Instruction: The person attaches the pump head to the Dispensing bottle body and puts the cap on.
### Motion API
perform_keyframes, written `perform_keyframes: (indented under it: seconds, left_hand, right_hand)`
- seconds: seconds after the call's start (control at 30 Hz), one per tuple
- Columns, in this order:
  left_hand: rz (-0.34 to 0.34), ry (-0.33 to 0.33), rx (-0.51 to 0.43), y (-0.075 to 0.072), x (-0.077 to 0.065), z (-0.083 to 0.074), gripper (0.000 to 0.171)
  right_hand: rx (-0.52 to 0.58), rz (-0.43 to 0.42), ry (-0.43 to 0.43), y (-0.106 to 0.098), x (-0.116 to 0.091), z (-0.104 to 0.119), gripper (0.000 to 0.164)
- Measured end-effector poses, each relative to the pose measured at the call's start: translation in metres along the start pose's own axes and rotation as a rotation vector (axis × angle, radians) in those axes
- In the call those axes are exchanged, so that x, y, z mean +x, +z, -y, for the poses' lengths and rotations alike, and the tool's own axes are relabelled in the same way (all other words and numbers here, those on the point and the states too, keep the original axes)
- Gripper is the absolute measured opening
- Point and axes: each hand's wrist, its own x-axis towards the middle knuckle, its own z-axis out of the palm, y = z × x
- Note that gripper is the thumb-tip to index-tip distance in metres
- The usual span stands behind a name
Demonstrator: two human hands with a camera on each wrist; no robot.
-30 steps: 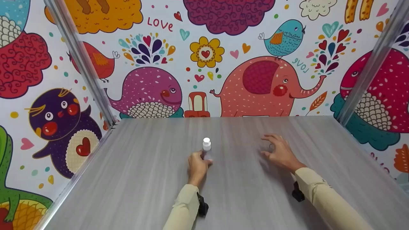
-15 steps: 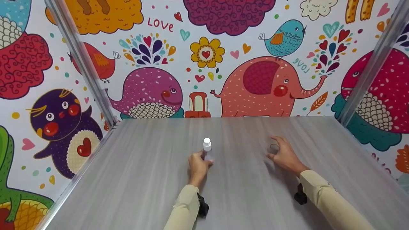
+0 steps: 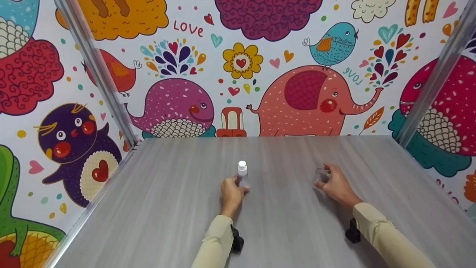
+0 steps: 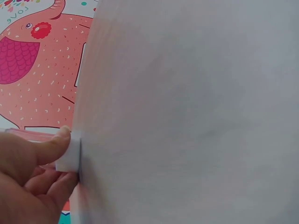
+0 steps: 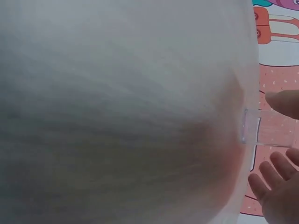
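A small clear bottle (image 3: 242, 170) with a white top stands upright near the middle of the table in the head view. My left hand (image 3: 231, 193) grips its lower part, thumb on the near side; the left wrist view shows the thumb (image 4: 58, 142) and fingers around the white lower end. To the right, a small clear cylinder (image 3: 319, 175), like a cup or cap, stands on the table. Around it, but apart from it in the right wrist view, are the thumb and spread fingers of my right hand (image 3: 339, 188). That view shows the clear cylinder (image 5: 274, 128) between them.
Grey wood-look tabletop (image 3: 167, 208) lies under both hands. Behind it rises a wall (image 3: 238, 93) printed with cartoon animals, with metal posts (image 3: 98, 78) at the corners. A black camera (image 3: 238, 240) sits on each wrist.
My right hand has moved right and slightly nearer with the clear cylinder, which now stands on the table with the fingers parted from it. The left hand and bottle have stayed in place.
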Motion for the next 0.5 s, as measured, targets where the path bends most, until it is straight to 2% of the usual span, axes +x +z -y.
perform_keyframes:
  seconds: [0.2,0.5]
  left_hand:
    - [0.023,-0.018,0.003,-0.0011,-0.0017,-0.0009,0.024]
    - [0.025,-0.015,0.001,-0.0023,-0.0017,-0.001,0.023]
  right_hand:
    - [0.061,0.034,0.061,0.0025,-0.0016,-0.0047,0.079]
    - [0.103,0.01,0.089,0.0064,-0.0023,-0.0049,0.065]
